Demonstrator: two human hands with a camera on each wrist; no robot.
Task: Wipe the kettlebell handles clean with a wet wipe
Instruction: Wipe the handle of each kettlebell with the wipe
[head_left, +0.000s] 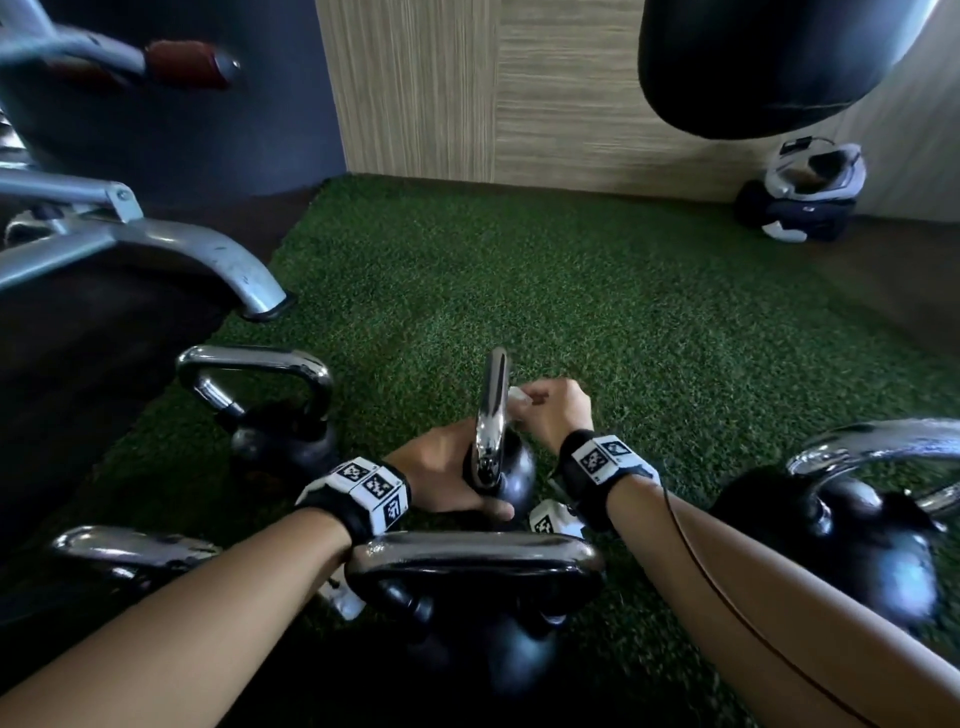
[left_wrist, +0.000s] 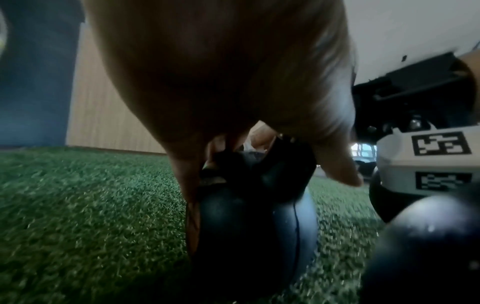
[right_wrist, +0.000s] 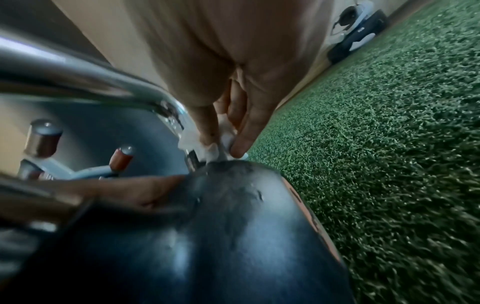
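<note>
A small black kettlebell (head_left: 514, 478) with a chrome handle (head_left: 493, 395) stands on the green turf, its handle edge-on to me. My left hand (head_left: 447, 475) grips its body just under the handle, thumb across the near side; the left wrist view shows the palm over the kettlebell (left_wrist: 254, 218). My right hand (head_left: 545, 408) pinches a white wet wipe (head_left: 519, 397) against the far leg of the handle. In the right wrist view the wet wipe (right_wrist: 205, 149) is wrapped round the chrome leg just above the kettlebell (right_wrist: 233, 226).
Several more chrome-handled kettlebells surround it: back left (head_left: 260, 400), front centre (head_left: 478, 566), front left (head_left: 130, 551), right (head_left: 857, 504). A grey machine frame (head_left: 156, 249) stands left. A black punching bag (head_left: 769, 62) hangs at top right. A dark-and-white object (head_left: 800, 192) lies by the wall.
</note>
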